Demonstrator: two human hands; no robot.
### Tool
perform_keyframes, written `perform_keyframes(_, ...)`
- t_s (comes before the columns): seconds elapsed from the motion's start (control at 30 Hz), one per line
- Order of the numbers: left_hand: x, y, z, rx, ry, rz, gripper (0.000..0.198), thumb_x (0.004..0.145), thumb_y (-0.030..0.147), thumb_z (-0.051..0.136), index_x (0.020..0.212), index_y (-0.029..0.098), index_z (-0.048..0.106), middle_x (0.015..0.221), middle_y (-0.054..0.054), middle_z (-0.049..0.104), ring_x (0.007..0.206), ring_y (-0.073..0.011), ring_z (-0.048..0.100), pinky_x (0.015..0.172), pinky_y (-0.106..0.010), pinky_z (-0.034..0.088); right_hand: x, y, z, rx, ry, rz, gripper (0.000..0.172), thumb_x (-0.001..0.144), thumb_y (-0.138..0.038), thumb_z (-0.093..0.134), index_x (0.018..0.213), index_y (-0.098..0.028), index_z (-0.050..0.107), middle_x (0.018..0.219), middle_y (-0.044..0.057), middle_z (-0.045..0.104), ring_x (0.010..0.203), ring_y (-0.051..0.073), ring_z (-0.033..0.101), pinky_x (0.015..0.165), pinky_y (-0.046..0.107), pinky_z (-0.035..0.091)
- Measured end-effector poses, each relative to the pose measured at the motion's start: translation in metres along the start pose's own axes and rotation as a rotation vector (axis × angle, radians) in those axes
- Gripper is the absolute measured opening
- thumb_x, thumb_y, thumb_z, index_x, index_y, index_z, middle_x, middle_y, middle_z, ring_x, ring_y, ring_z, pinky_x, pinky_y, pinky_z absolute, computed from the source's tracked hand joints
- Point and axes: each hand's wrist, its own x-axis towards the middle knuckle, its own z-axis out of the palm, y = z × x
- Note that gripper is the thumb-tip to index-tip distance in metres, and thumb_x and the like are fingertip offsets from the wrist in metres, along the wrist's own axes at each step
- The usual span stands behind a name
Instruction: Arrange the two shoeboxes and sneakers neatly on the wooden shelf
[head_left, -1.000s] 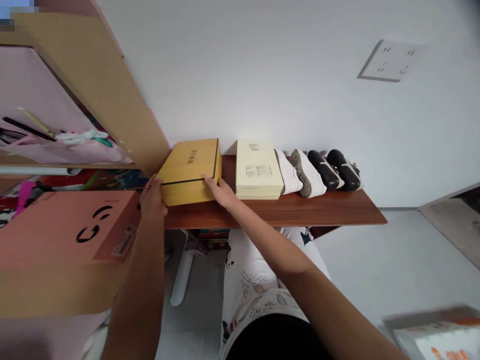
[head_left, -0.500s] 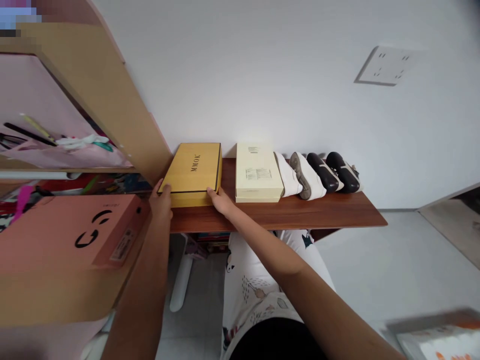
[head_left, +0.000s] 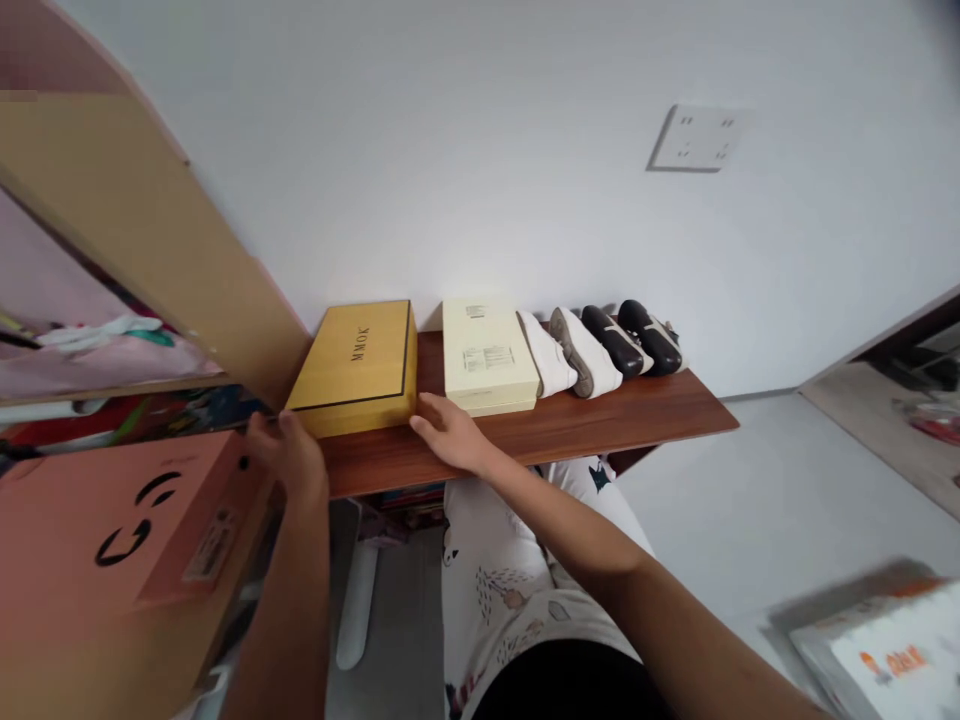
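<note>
A yellow shoe box (head_left: 352, 360) marked MMOK lies flat on the left end of a reddish-brown wooden shelf (head_left: 600, 425). My left hand (head_left: 294, 458), slightly blurred, is at its front left corner with the fingers apart. Beside the box's front right corner is my right hand (head_left: 451, 436), fingers loosely spread and holding nothing. Whether either hand's fingertips still touch the box, I cannot tell. A cream shoe box (head_left: 489, 350) stands to the right across a narrow gap. Further along are white shoes (head_left: 589, 355) and dark brown shoes with pale straps (head_left: 654, 340).
On the left, a pink box (head_left: 127, 520) rests on a wooden desk (head_left: 150, 650) below an upright wooden panel (head_left: 142, 220). The wall behind the shelf carries a socket plate (head_left: 697, 138). A white package with orange print (head_left: 892, 650) is on the floor at lower right.
Both hands have let go of the yellow box's front edge and moved outward to its corners. The view has shifted, so the shelf appears further left.
</note>
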Motion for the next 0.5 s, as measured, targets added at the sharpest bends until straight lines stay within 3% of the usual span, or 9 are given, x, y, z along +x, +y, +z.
perform_keyframes(0.07,-0.037,0.007,-0.004,-0.011,0.029,0.123,0.043,0.091,0.028,0.051,0.132,0.018,0.046,0.142,-0.016,0.047,0.138,-0.0248,0.044,0.118,-0.039,0.031,-0.02,0.004,-0.037,-0.086,0.102,-0.125,0.045,0.093,-0.047,0.052,0.132,-0.027,0.061,0.141,0.008,0.06,0.131,0.024,0.056,0.112,0.044,0.044)
perform_keyframes(0.1,-0.058,0.011,-0.003,-0.035,-0.024,0.174,0.043,0.091,0.028,0.052,0.133,0.021,0.046,0.143,-0.015,0.046,0.139,-0.0239,0.043,0.117,-0.038,0.032,-0.026,0.007,-0.058,-0.14,0.181,-0.162,0.043,0.094,-0.044,0.05,0.131,-0.026,0.062,0.139,0.009,0.061,0.131,0.025,0.056,0.112,0.045,0.043)
perform_keyframes(0.17,-0.099,0.021,0.009,-0.12,-0.201,0.216,0.045,0.09,0.03,0.057,0.134,0.025,0.049,0.146,-0.014,0.045,0.139,-0.0236,0.044,0.116,-0.036,0.034,-0.029,0.016,-0.096,-0.245,0.358,-0.157,0.042,0.093,-0.041,0.049,0.129,-0.023,0.062,0.135,0.013,0.063,0.129,0.027,0.055,0.111,0.047,0.043)
perform_keyframes(0.27,-0.137,0.031,0.046,-0.17,-0.519,0.121,0.046,0.087,0.032,0.064,0.131,0.026,0.056,0.147,-0.014,0.049,0.137,-0.0255,0.048,0.117,-0.035,0.034,-0.017,0.032,-0.138,-0.329,0.5,-0.042,0.049,0.092,-0.042,0.05,0.132,-0.016,0.058,0.135,0.019,0.061,0.126,0.03,0.056,0.106,0.049,0.045)
perform_keyframes(0.4,-0.138,0.03,0.098,0.082,-0.684,-0.062,0.038,0.098,0.036,0.041,0.119,0.015,0.065,0.136,-0.019,0.06,0.137,-0.0297,0.049,0.117,-0.042,0.033,0.005,0.049,-0.155,-0.277,0.369,0.112,0.047,0.092,-0.049,0.047,0.123,-0.016,0.061,0.12,0.014,0.068,0.113,0.027,0.062,0.103,0.043,0.046)
perform_keyframes(0.5,-0.129,0.026,0.118,0.211,-0.718,-0.087,0.045,0.1,0.035,0.032,0.099,0.012,0.07,0.124,-0.023,0.067,0.131,-0.0344,0.055,0.113,-0.047,0.036,0.015,0.056,-0.15,-0.224,0.299,0.206,0.048,0.092,-0.056,0.044,0.112,-0.018,0.065,0.112,0.012,0.071,0.114,0.028,0.062,0.106,0.043,0.043)
